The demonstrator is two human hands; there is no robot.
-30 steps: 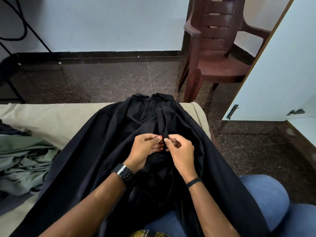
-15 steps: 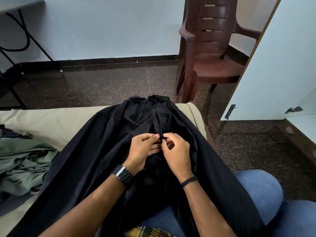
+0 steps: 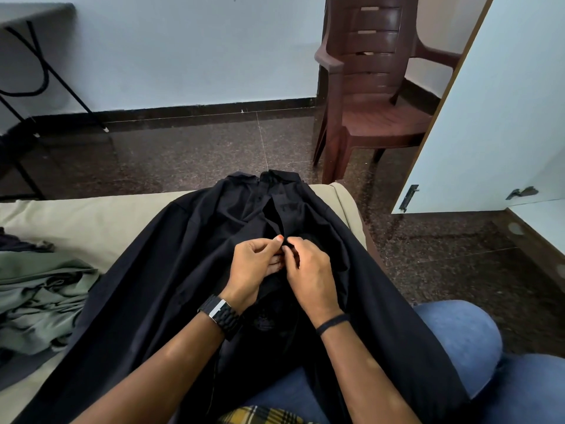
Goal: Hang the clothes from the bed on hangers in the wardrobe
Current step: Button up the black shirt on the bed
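Note:
A black shirt (image 3: 171, 280) lies spread over my lap and the beige bed (image 3: 79, 218), collar pointing away from me toward the bed's edge. My left hand (image 3: 253, 270) and my right hand (image 3: 308, 270) meet at the shirt's front placket, halfway down. Both pinch the fabric edges there between thumb and fingers, fingertips nearly touching. A crumpled green garment (image 3: 39, 298) rests on the bed at the left. The white wardrobe door (image 3: 501, 117) stands open at the right. No hanger shows.
A brown plastic chair (image 3: 376, 96) stands on the dark stone floor beyond the bed, next to the wardrobe door. A black metal-framed table (image 3: 27, 71) is at the far left. My jeans-clad knees (image 3: 458, 341) are at the lower right.
The hands stay at the placket with only small finger movements. The camera has tilted up slightly, so the shirt and hands sit a little lower in view.

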